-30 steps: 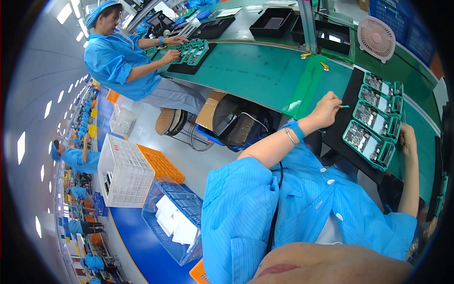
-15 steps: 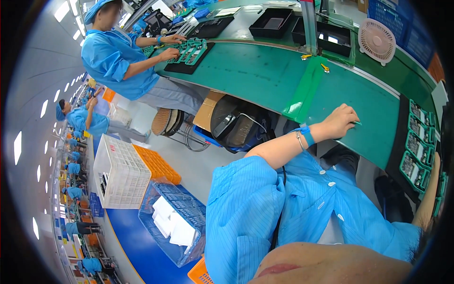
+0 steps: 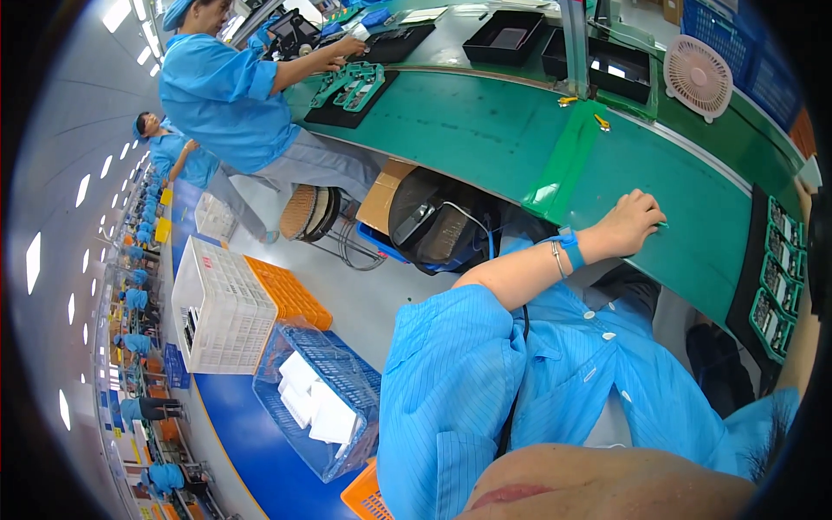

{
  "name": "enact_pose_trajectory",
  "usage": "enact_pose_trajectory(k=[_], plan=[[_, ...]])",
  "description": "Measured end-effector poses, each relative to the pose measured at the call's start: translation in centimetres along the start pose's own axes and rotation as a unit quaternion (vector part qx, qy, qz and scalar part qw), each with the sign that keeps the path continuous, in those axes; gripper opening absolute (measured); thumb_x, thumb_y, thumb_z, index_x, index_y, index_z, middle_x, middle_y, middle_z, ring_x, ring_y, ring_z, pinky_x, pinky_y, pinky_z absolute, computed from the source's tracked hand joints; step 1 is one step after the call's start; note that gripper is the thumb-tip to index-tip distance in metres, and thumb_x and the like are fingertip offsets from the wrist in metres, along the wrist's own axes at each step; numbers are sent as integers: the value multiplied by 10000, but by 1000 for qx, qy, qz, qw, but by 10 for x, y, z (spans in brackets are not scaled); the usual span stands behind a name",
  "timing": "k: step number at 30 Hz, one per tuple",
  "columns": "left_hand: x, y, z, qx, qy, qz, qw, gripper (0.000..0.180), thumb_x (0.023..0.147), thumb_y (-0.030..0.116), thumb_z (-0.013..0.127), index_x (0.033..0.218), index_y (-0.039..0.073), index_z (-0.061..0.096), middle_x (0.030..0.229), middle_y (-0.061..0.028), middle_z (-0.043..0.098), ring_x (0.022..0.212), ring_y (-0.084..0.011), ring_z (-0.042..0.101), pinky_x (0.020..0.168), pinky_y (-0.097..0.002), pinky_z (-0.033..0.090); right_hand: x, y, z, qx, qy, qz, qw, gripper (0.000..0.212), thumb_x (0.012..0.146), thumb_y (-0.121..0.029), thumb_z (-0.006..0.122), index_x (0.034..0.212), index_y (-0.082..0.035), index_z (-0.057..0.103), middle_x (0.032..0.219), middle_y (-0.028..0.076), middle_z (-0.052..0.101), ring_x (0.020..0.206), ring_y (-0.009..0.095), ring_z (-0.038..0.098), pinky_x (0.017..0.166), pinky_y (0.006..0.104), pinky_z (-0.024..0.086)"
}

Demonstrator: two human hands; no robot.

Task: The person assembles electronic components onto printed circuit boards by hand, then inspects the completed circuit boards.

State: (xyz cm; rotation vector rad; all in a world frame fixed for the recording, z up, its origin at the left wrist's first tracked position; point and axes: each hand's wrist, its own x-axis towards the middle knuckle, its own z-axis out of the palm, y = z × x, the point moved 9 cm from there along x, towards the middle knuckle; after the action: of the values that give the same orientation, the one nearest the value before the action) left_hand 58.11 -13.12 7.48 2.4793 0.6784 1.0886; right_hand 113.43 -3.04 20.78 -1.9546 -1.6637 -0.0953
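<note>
My left hand (image 3: 638, 223) rests low over the green bench top (image 3: 693, 238), its fingers closed round a small green piece (image 3: 662, 225) that is mostly hidden. A blue band (image 3: 570, 250) is on that wrist. At the right end of the bench, green frame trays (image 3: 768, 316) filled with small dark and silver parts lie on a black mat (image 3: 744, 282). My right forearm (image 3: 804, 334) reaches up alongside these trays. The right hand is largely lost at the dark rim, and its fingers cannot be made out.
A strip of green tape (image 3: 568, 165) crosses the bench, with yellow-handled clips (image 3: 602, 123) at its far end. Beyond stand black trays (image 3: 503, 39) and a pink fan (image 3: 698, 78). A co-worker (image 3: 230, 95) handles similar green trays (image 3: 360, 87). Crates (image 3: 221, 316) stand on the floor.
My right forearm has moved farther up along the trays. The left hand keeps its place on the bench. The co-worker's hands have lifted off their trays, one with something pale.
</note>
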Motion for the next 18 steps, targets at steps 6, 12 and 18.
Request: enact_pose_trajectory(k=[6,12,18], plan=[[-26,0,-5,98,33,-45,994,323,860,159,737,1167,83,673,1178,-81,586,1127,-309,507,930,-445,422,-36,-371,164,125,-78,-245,958,401,942,-366,676,835,19,641,712,78,596,672,151,536,617,356,410],[-26,24,0,136,34,-39,989,352,877,248,723,1192,96,679,1212,-72,586,1176,-296,479,920,-437,408,-116,-526,189,229,-18,-349,909,263,941,-306,676,916,-45,663,835,130,654,740,330,646,653,410,477],[-14,24,9,172,8,-34,984,269,886,281,703,1071,87,675,1181,-99,577,1132,-320,479,884,-441,404,-133,-465,296,183,4,-441,879,133,918,-152,664,994,-48,632,974,128,581,952,349,616,765,442,495]])
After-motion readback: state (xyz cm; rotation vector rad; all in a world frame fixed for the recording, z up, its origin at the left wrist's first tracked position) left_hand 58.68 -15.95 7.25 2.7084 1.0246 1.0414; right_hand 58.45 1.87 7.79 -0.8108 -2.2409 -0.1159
